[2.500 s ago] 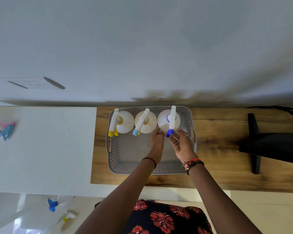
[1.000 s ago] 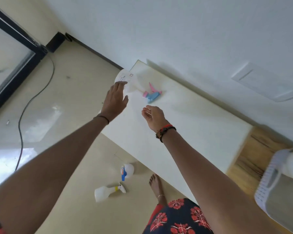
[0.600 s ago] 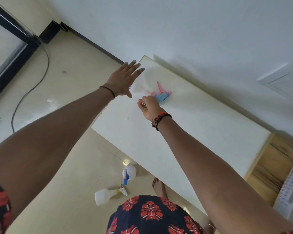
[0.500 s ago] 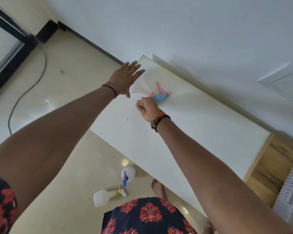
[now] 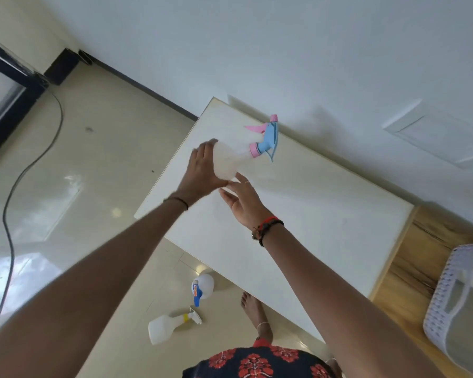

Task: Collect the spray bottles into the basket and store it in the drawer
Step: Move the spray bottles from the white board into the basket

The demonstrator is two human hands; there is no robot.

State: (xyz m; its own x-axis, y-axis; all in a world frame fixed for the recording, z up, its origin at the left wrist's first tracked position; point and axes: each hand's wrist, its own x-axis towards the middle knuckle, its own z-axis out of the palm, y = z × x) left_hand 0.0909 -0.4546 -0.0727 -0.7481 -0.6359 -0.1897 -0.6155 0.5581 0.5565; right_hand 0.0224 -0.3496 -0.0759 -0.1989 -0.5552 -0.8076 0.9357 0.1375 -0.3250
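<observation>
A white spray bottle (image 5: 228, 159) with a pink and blue trigger head is lifted, tilted, above the white cabinet top (image 5: 325, 214). My left hand (image 5: 202, 170) grips its body from the left side. Just below it, my right hand (image 5: 243, 203) is spread palm-up, its fingertips at the bottle's base. The grey perforated basket (image 5: 445, 296) stands on the wooden surface (image 5: 410, 271) at the right edge, cut off by the frame, with part of a white bottle in it. Two more spray bottles are on the floor: one with a blue trigger (image 5: 202, 286) and one on its side (image 5: 167, 327).
The wall runs close behind the cabinet. A black cable (image 5: 10, 214) trails over the glossy floor at the left, near a dark door frame (image 5: 8, 85). A bare foot (image 5: 253, 306) stands by the cabinet's front edge.
The pink-and-blue bottle, which lay on the cabinet top, is now off it in my left hand. My right hand has opened under it. Earlier both hands left the basket and the view swung left.
</observation>
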